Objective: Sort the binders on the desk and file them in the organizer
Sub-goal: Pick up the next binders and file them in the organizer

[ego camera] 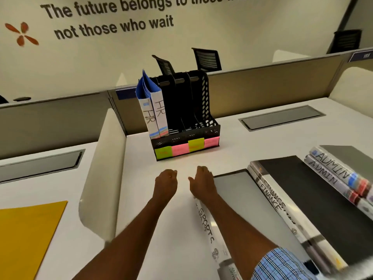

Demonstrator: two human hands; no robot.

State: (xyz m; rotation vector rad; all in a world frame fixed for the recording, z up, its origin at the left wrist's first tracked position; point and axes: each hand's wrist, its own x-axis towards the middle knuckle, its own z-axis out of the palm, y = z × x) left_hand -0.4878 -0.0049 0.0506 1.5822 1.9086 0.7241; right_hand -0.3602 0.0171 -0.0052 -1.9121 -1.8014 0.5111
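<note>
A black organizer (211, 124) stands upright at the middle of the desk, with coloured sticky notes along its front. Two binders marked HR (155, 116) stand in its leftmost slot, and the other slots hold nothing. A grey binder marked SPORTS (205, 225) lies flat in front of me. My right hand (201, 183) sits on its far end, fingers curled over the edge. Just to the left, my left hand (166, 181) hovers above the desk with loosely curled fingers and holds nothing. FINANCE binders (271, 199) and ADMIN binders (333, 175) lie stacked at the right.
A low white partition (101, 168) bounds the desk on the left, and a yellow folder (28, 239) lies beyond it. A grey cable hatch (282, 117) is set into the desk at the back right. Bare white desk (141, 168) lies between my hands and the organizer.
</note>
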